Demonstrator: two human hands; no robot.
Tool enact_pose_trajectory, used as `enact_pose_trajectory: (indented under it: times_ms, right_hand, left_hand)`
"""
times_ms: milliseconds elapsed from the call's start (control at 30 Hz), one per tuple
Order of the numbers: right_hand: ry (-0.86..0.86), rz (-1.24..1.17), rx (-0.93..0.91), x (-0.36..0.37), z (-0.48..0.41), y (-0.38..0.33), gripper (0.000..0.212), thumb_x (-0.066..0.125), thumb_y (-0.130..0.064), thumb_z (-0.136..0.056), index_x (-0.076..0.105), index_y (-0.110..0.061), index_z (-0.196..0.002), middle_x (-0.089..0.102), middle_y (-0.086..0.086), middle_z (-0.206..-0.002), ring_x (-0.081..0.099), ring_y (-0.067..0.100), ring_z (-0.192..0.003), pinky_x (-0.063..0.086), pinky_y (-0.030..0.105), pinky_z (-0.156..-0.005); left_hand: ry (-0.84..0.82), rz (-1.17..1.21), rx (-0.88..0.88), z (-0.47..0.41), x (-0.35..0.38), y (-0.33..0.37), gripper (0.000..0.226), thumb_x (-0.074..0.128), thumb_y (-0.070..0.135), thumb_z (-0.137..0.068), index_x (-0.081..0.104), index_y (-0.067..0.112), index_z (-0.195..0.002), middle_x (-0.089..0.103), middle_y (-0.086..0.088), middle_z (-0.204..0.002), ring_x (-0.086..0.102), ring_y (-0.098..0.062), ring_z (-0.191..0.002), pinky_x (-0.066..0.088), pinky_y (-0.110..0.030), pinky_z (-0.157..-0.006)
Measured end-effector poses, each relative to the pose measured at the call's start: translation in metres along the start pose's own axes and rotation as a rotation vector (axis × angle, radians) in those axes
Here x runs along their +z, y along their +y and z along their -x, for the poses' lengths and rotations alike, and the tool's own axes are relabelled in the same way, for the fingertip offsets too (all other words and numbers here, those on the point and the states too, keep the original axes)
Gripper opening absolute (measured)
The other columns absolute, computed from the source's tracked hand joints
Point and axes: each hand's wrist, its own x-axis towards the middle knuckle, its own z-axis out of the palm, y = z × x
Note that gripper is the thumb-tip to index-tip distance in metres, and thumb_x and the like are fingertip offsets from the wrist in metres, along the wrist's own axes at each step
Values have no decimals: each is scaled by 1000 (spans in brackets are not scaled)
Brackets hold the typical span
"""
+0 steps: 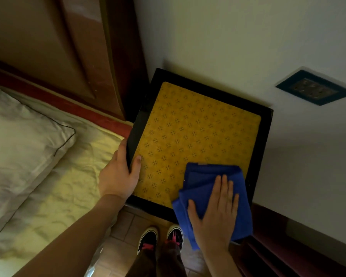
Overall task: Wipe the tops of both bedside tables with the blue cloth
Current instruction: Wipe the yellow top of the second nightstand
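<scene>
A bedside table with a black frame and a yellow patterned top stands in the corner between bed and wall. The folded blue cloth lies on the table's near right corner and hangs a little over the front edge. My right hand presses flat on the cloth, fingers spread. My left hand grips the table's left edge, thumb on the yellow top. Only this one table is in view.
The bed with a yellowish sheet and a white pillow lies to the left, its wooden headboard behind. A white wall with a dark socket plate is to the right. My shoes stand on the tiled floor below the table.
</scene>
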Motion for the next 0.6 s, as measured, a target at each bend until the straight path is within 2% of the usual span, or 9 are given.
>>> enact_pose_trajectory:
  times_ms: [200, 400, 500, 600]
  right_hand:
    - [114, -51, 21, -15, -101, -40, 90, 31, -64, -91, 17, -3, -155, 21, 14, -162, 17, 29, -150, 14, 48, -122]
    - [119, -81, -63, -23, -215, -138, 90, 24, -65, -91, 11, -4, -156, 14, 13, -164, 9, 29, -152, 6, 47, -124]
    - [93, -50, -188, -23, -235, -177, 90, 23, -65, -91, 11, -3, -156, 14, 14, -164, 9, 30, -152, 4, 47, -123]
    - [63, -5, -439, -22, -230, -174, 90, 26, -66, -90, 13, -5, -156, 16, 13, -164, 11, 30, -151, 6, 47, -124]
  left_hand:
    - [2, 28, -3, -1, 2, -2, 60, 36, 50, -96, 22, 24, -149, 60, -8, -129, 65, -33, -94, 39, -33, -61]
    - [19, 26, -16, -1, 2, -3, 64, 33, 54, -93, 21, 26, -149, 59, -2, -131, 65, -28, -97, 36, -30, -64]
    - [17, 17, -8, 0, 1, -2, 65, 31, 55, -92, 20, 26, -150, 61, -2, -127, 65, -26, -92, 37, -30, -62]
    - [21, 10, -7, 0, 0, 0, 66, 31, 55, -92, 20, 26, -150, 62, -3, -124, 66, -26, -89, 38, -30, -61]
